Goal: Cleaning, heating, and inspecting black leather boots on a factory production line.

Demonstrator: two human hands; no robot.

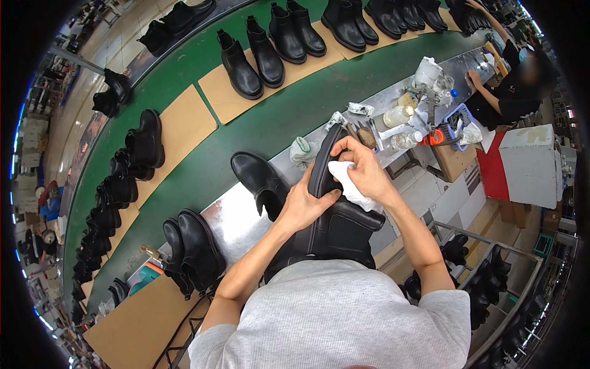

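A black ankle boot (349, 229) is tilted on its side in front of my body, its long sole edge facing up and away. My left hand (301, 208) grips it round the sole and side, thumb lying across the upper. In my right hand (364, 167) a crumpled white cloth (351, 184) is bunched, and the curled fingers press at the sole's edge near the toe. Part of the boot's upper is hidden behind the cloth and hands. Just left of my left hand, another black boot (255, 175) rests at the edge of the metal bench (236, 215).
Black boots (236, 67) line cardboard sheets (236, 104) on a green conveyor belt (184, 144). Bottles (398, 115), brushes, rags and a purple basket (458, 120) crowd the bench to the right. A pair of boots (195, 246) stands at left. A co-worker (513, 92) sits at far right.
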